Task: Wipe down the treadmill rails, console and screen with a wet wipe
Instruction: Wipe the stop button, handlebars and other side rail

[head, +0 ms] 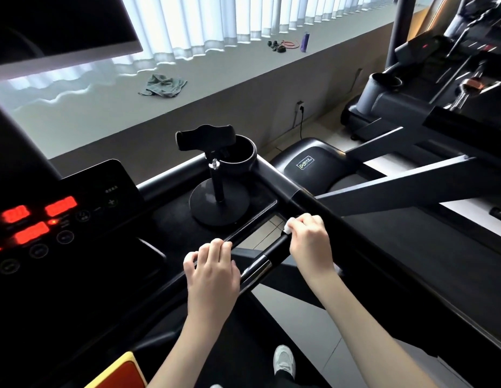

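My right hand (309,242) grips a small white wet wipe (289,226) and holds it against the black grip bar (274,247) where that bar meets the long right rail (355,233). Only a bit of the wipe shows past my fingers. My left hand (212,271) rests on the front edge of the console tray (243,232), fingers curled over it. A chrome sensor band (256,268) on the grip bar lies between my hands. The console panel (56,219) glows with red digits at the left. The dark screen (58,26) hangs at top left.
A black phone stand (212,175) sits on the tray in front of a cup holder (242,154). A grey cloth (163,85) lies on the window ledge, a purple bottle (305,42) farther along. Another treadmill (411,88) stands at the right. My white shoe (284,361) is below.
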